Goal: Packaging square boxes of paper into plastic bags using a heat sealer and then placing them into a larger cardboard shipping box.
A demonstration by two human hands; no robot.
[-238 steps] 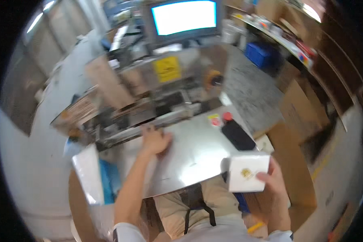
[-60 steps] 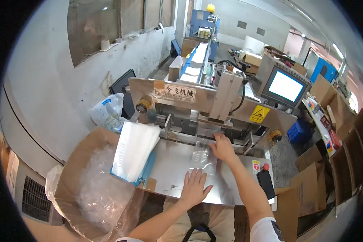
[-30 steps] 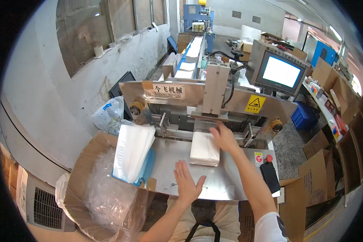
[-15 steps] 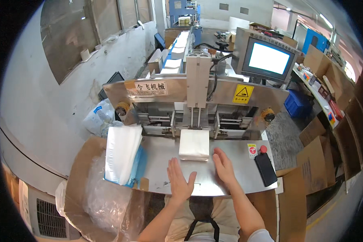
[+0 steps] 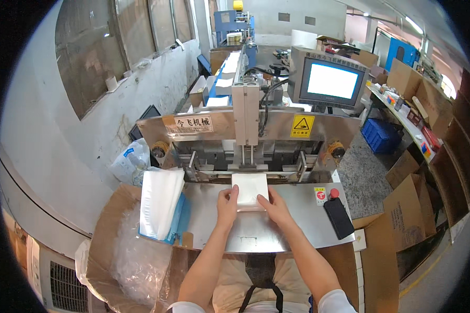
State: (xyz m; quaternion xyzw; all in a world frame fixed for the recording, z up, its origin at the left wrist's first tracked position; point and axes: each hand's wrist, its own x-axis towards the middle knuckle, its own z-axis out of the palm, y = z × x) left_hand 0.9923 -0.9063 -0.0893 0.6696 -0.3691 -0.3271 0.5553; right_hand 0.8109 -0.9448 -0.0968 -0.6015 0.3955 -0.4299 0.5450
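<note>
A square stack of white paper napkins (image 5: 249, 189) lies at the back middle of the steel table (image 5: 250, 237), against the machine's opening. My left hand (image 5: 227, 205) grips its left side, the thumb up along the edge. On the right side my right hand (image 5: 274, 205) holds it, with its thumb on the top near corner. The fingers under and behind the sides are partly hidden. To the left, a sheaf of clear plastic bags (image 5: 160, 201) leans in a blue holder (image 5: 180, 219).
A black phone-like slab (image 5: 339, 218) and a red stop button (image 5: 333, 193) are at the table's right. The steel machine frame (image 5: 203, 128) with a lit screen (image 5: 333, 81) stands behind. A carton (image 5: 107, 235) of plastic film sits at the left.
Both hands, open and apart from the stack before, have moved forward and closed on its sides. The machine's side guides behind the stack have moved outward.
</note>
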